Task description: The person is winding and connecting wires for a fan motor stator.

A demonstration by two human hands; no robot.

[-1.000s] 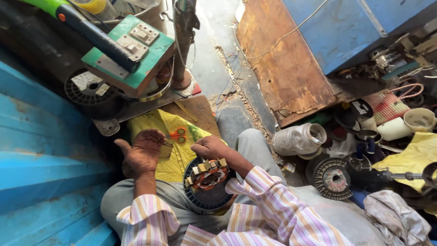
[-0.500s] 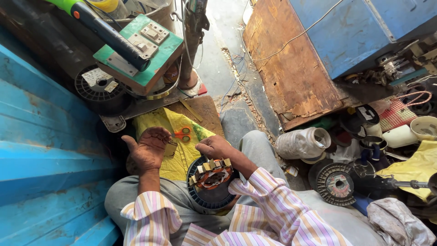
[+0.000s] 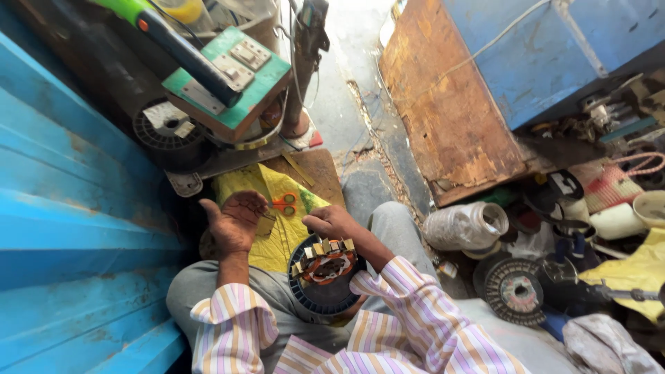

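Single head view, steeply downward, seemingly close

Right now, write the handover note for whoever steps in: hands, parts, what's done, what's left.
Left hand: open, palm up, over the yellow cloth; whether it holds anything small is unclear.
Right hand: resting on the top edge of the motor stator, not gripping it.
Stator lies on the lap, copper winding in the middle, paper slips standing in the upper slots.
Orange-handled scissors lie on the cloth between the hands.
Done: upper slots carry slips. Left: the lower slots show none.
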